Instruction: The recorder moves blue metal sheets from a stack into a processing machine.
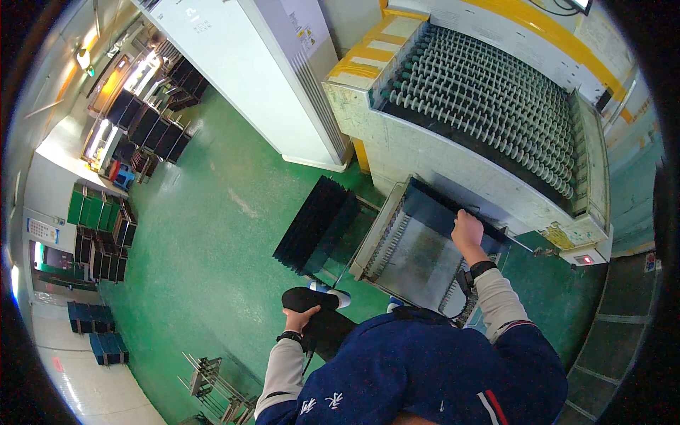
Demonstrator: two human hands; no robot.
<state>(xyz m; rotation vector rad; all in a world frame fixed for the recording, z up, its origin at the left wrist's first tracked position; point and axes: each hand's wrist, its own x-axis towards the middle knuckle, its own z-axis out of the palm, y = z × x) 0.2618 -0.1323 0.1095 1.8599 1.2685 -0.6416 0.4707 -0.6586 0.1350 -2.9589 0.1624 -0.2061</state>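
My right hand [468,231] reaches over a metal rack [365,258] with slotted, comb-like sides. Its fingers are closed at the upper edge of a dark blue flat panel [428,202] standing across the rack's far end; the fingertips are partly hidden. A dull grey flat surface [418,244] shows between the slotted sides. My left hand [301,320] rests on my bent knee, fingers laid over the black trouser cloth, holding nothing. Left of the slotted rack stands another rack [315,223] packed with black upright sheets.
A large machine [453,156] with rows of grey rollers stands just beyond the rack. A tall white cabinet [248,78] is at its left. A metal frame [216,389] sits on the green floor [205,262] at lower left. Several loaded racks line the far left.
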